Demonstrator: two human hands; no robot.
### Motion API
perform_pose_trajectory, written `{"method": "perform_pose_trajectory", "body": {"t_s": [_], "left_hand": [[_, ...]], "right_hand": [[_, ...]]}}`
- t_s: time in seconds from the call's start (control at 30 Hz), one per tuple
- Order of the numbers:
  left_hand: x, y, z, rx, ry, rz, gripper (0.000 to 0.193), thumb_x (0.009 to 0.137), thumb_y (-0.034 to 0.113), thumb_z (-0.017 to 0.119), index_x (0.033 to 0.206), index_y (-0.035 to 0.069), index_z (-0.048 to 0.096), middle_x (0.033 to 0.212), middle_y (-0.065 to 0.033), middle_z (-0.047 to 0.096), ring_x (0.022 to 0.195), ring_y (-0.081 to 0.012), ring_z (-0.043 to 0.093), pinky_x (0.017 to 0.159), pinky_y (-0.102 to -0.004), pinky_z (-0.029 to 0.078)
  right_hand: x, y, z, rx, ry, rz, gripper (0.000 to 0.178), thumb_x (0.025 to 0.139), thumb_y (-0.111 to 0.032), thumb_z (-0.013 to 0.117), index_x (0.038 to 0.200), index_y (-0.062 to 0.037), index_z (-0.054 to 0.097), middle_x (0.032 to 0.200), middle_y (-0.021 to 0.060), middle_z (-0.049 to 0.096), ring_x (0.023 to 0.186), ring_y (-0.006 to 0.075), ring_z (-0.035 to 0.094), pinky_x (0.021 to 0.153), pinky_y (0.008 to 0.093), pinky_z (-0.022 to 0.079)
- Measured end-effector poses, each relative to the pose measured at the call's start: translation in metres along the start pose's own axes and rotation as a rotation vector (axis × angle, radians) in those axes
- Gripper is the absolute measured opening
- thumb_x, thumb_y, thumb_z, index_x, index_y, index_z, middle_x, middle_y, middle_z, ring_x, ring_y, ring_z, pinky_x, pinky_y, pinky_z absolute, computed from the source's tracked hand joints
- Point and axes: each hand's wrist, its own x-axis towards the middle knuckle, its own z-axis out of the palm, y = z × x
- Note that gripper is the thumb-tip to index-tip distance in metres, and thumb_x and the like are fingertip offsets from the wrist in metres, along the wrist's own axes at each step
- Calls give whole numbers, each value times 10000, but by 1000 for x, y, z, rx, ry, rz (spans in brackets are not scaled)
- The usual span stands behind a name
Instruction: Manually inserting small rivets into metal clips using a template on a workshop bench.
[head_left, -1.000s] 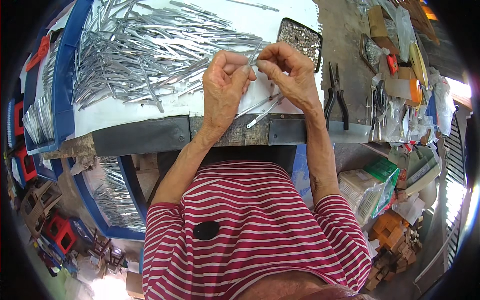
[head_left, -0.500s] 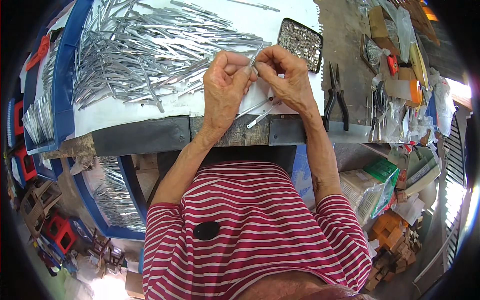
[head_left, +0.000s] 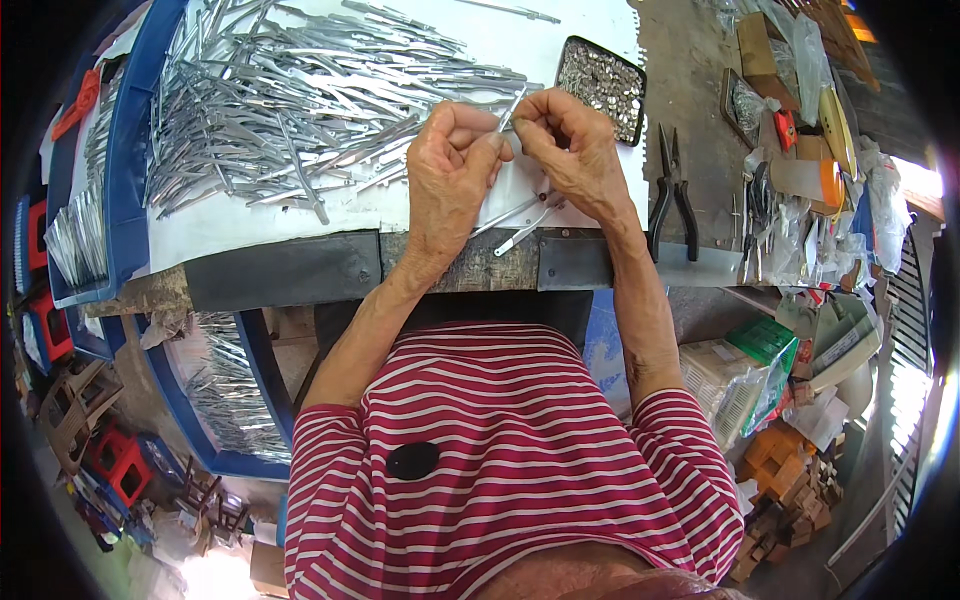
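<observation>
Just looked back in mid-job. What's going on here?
A person at a bench pinches a thin metal strip in the left hand. The right hand is right beside the strip, fingertips together; whether it touches or holds anything is unclear. A large pile of similar strips lies to the left, small metal pieces fill a dark tray beyond the right hand, and pliers lie to its right.
</observation>
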Motion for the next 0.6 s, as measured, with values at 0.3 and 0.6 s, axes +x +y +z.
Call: {"method": "perform_pose_trajectory", "body": {"t_s": [0.3, 0.6], "left_hand": [[0, 0, 0, -3, 26, -12, 98, 797, -20, 493, 893, -5, 479, 684, -42, 568, 568, -30, 483, 495, -157, 396], [0, -2, 0, -2, 11, -17, 101, 797, -24, 495, 895, -3, 480, 710, -49, 571, 591, -36, 507, 508, -154, 412]], "right_hand": [[0, -1, 3, 47, -33, 40, 92, 777, -81, 547, 806, 6, 554, 633, 5, 527, 547, 45, 432, 478, 197, 369], [0, 1, 5, 70, -30, 66, 82, 774, -85, 537, 762, -4, 536, 619, -6, 503, 545, 48, 422, 479, 198, 363]]}}
